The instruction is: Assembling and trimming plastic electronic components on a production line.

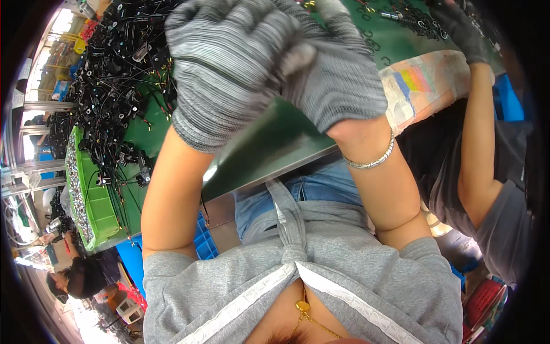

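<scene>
My left hand [229,69], in a grey striped knit glove, is held over the green worktable [252,143] with its fingers curled. Close against it is my right hand [338,80], gloved alike, its thumb near the left hand's fingers. Both are closed, and their fingers overlap and blur in part. Whatever lies between them is hidden. To the left of my left hand, nearest to it, spreads a large heap of small black parts with thin black cables [117,74].
A green bin [100,212] of small parts stands at the table's left edge. At my right a co-worker's gloved hand [461,31] reaches over the table, near black coiled cables [415,20]. A worn pale covering with coloured stripes [421,86] lies between us. Blue crates [204,238] show below the tabletop.
</scene>
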`<state>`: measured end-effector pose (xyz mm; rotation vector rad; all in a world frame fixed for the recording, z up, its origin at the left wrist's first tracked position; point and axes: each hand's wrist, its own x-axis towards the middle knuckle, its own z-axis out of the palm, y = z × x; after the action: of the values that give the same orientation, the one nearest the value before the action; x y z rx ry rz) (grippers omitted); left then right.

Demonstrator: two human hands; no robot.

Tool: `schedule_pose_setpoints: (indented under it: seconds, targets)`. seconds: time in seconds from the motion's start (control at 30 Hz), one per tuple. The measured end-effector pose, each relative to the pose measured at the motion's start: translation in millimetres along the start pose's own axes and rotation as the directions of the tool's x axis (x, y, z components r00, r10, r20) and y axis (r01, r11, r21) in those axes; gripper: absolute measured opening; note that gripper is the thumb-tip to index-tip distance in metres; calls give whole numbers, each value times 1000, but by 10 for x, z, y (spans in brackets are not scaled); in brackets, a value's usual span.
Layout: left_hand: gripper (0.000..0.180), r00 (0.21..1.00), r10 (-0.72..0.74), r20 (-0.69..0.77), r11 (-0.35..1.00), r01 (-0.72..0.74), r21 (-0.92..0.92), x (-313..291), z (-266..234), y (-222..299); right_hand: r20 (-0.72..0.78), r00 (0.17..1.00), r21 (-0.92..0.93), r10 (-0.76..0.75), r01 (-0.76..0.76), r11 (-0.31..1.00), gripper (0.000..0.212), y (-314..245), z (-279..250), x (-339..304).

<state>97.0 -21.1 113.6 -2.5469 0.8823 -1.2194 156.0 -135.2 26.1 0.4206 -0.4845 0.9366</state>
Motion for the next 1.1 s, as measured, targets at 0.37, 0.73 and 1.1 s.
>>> schedule_pose_setpoints:
  seconds: [0.37,0.73,1.1]
  targets:
    - [14,969,-232,-91,966,240,99,-30,107,-324,-257,955,-102,-148,126,987,64,238,472,-86]
    - [19,871,-479,109,721,462,-516,-149,15,-209,-83,996,-391,-38,3,921,100,91,427,-46]
    - [41,960,-219,-174,922,145,-360,5,-103,9,-3,981,-696,-195,138,704,102,-10,592,59]
